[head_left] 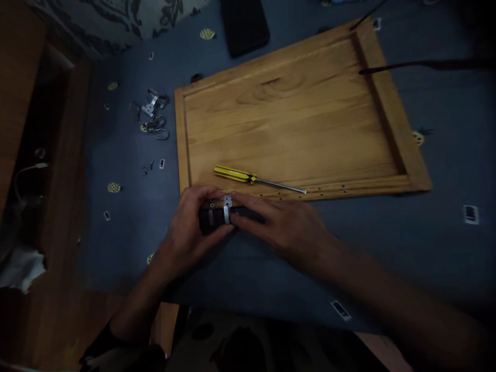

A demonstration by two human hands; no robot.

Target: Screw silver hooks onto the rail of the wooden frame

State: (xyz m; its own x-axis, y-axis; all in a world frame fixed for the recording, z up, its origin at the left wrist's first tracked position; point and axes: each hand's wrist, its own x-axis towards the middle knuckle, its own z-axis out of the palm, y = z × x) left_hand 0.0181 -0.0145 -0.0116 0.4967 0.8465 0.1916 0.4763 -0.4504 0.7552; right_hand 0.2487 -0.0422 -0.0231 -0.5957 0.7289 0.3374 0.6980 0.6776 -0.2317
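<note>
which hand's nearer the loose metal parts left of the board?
Left. Left hand is below and right of the metal parts; right hand is farther right along the board.

Left forearm (pixel 141 297): slanting up and inward | Left hand (pixel 186 219): fingers (pixel 201 192) bent, thumb (pixel 215 237) stretched rightward – wrist straight | Right forearm (pixel 372 281): slanting in from lower right | Right hand (pixel 290 222): back uppermost – index finger (pixel 256 204) extended leftward, slightly bent
</note>
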